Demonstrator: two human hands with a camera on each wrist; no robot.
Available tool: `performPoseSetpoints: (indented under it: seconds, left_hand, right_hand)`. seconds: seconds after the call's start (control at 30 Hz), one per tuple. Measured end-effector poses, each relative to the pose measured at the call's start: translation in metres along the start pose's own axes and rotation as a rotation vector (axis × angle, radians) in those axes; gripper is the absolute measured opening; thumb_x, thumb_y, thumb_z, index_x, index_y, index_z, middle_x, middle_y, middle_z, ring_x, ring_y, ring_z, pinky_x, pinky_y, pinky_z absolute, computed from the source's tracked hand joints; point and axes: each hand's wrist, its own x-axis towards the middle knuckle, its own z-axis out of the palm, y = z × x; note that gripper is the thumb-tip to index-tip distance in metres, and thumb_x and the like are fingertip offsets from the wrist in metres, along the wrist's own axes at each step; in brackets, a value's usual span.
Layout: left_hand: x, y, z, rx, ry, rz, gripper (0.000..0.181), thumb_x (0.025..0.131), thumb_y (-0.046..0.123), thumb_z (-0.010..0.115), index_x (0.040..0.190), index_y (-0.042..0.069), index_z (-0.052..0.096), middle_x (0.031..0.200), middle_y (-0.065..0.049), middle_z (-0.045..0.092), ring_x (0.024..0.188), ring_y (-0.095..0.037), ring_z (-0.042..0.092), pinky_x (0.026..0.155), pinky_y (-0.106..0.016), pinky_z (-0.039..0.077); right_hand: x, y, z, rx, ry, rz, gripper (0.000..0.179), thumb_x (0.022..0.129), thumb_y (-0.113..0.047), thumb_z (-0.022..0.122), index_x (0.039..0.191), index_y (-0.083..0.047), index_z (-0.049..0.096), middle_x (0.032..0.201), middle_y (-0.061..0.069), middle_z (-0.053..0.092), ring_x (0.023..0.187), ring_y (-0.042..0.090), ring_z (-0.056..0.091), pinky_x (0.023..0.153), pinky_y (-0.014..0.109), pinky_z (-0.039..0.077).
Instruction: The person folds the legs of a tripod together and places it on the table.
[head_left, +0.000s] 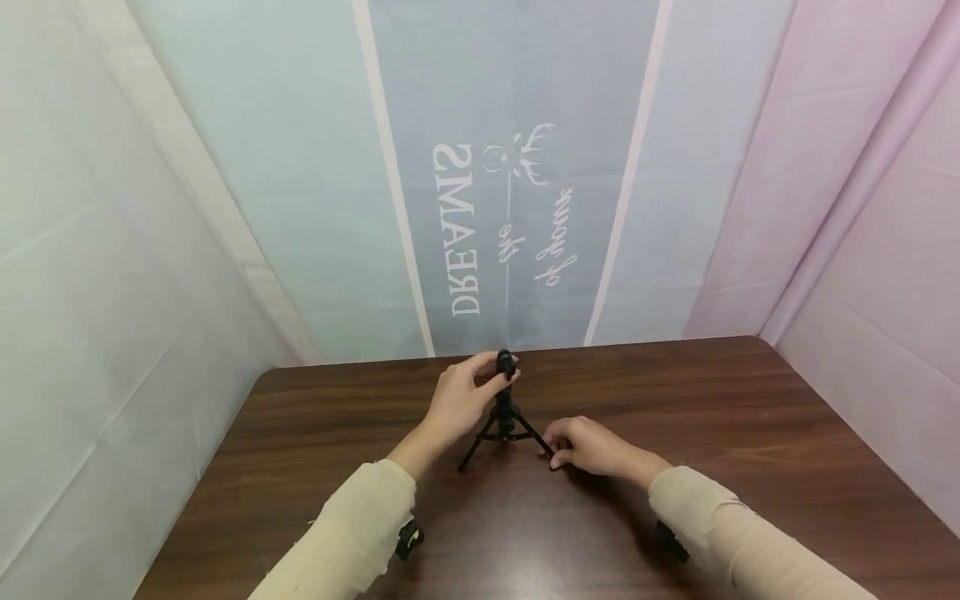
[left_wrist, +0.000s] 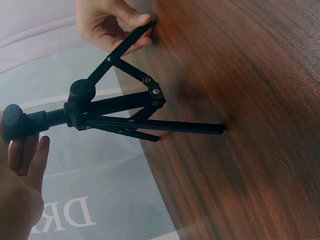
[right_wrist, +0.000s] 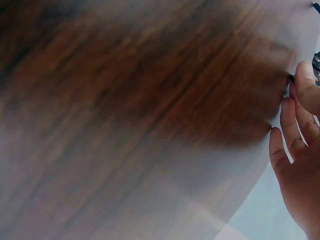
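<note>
A small black tripod (head_left: pixel 506 414) stands on the table with its legs spread. My left hand (head_left: pixel 459 398) holds its top end, thumb on the near side and fingers behind. In the left wrist view the tripod (left_wrist: pixel 120 104) shows its knobs, hinged braces and three legs, with the left hand (left_wrist: pixel 20 195) at its head. Low on the right side, my right hand (head_left: pixel 592 446) pinches the foot of one leg between thumb and finger. The right wrist view has the right hand (right_wrist: pixel 300 175) at its edge, with only bits of the tripod visible.
The brown wood-grain table (head_left: pixel 750 433) has rounded far corners. Behind it hangs a fabric backdrop (head_left: pixel 525 75) with mirrored lettering, and pale cloth (head_left: pixel 112 333) flanks the left side. A dark device (head_left: pixel 409 538) is strapped at the left wrist.
</note>
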Motion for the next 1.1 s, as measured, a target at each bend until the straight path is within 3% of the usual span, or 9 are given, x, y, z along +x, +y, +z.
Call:
performPoseSetpoints:
  seconds: [0.2,0.5,1.1]
  left_hand:
    - [-0.001,0.0,0.005,0.024,0.044,0.055,0.032,0.101,0.029,0.059,0.132,0.024,0.063,0.111,0.008,0.073,0.104,-0.005,0.066,0.089,-0.038,0.054]
    - [0.0,-0.006,0.008,-0.013,0.084,0.014,0.026,0.101,0.026,0.059,0.127,0.024,0.065,0.109,0.012,0.073,0.108,-0.006,0.065,0.089,-0.038,0.054]
    - [-0.002,-0.007,0.011,-0.059,0.121,-0.009,0.024,0.101,0.028,0.059,0.124,0.026,0.066,0.108,0.015,0.072,0.107,-0.004,0.065,0.091,-0.04,0.053]
  right_hand:
    - [0.001,0.0,0.0,0.015,0.017,-0.002,0.009,0.086,-0.013,0.076,0.094,-0.014,0.073,0.077,-0.01,0.06,0.066,0.002,0.052,0.058,0.024,0.047]
    - [0.007,-0.002,0.004,0.049,0.025,-0.001,0.009,0.085,-0.01,0.077,0.093,-0.012,0.074,0.079,-0.01,0.067,0.067,0.002,0.054,0.06,0.023,0.048]
    - [0.011,-0.006,0.01,-0.032,0.12,0.067,0.008,0.082,-0.014,0.079,0.087,-0.018,0.074,0.074,-0.014,0.065,0.065,0.0,0.055,0.058,0.024,0.047]
